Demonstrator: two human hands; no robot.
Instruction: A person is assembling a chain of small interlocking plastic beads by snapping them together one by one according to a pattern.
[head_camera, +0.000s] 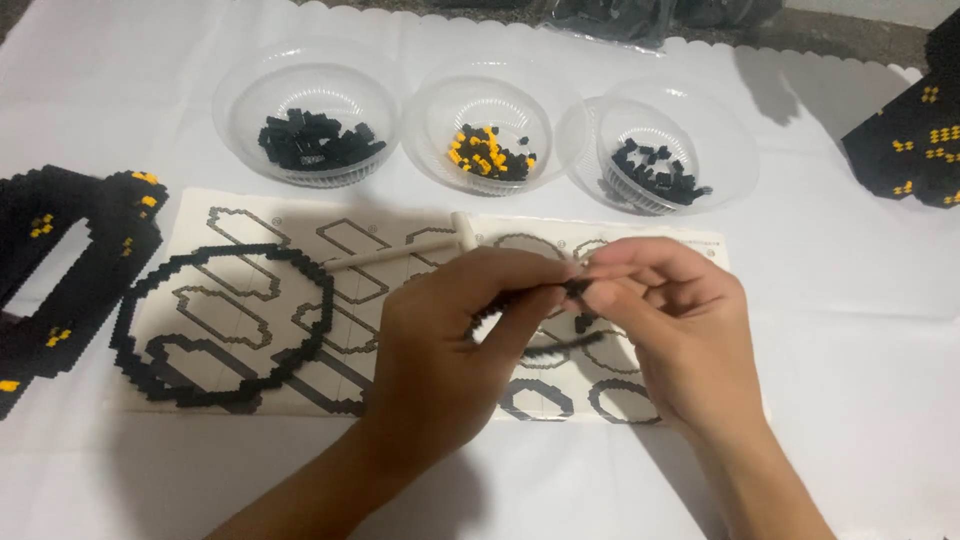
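Both hands meeting over the printed template sheet (250, 215), above its right half. Left hand (450, 340) and right hand (680, 330) with fingertips pressed together on one small black brick piece (577, 288), grip of each a tight pinch, piece held between the two and raised off the paper, likely so that it can be lined up by eye against the outlines beneath. Below the fingers, a short curved strip of black bricks (560, 345) lying on the sheet, close under the held piece. Behind the left hand, a pale stick-shaped tool (400, 250) resting on the sheet, untouched. On the sheet's left half, a large black brick ring (225, 320) laid over the printed shapes, seemingly matched to its outline.

Along the far side of the white tabletop (850, 330), three clear bowls within easy reach, bricks apparently sorted by kind: left bowl (310, 85) with black bricks, middle bowl (490, 90) with black and yellow mixed, right bowl (670, 110) with black. At the left edge, a built black panel with yellow dots (70, 260); at the upper right, another black dotted panel (915, 140), both set well apart from the working area.
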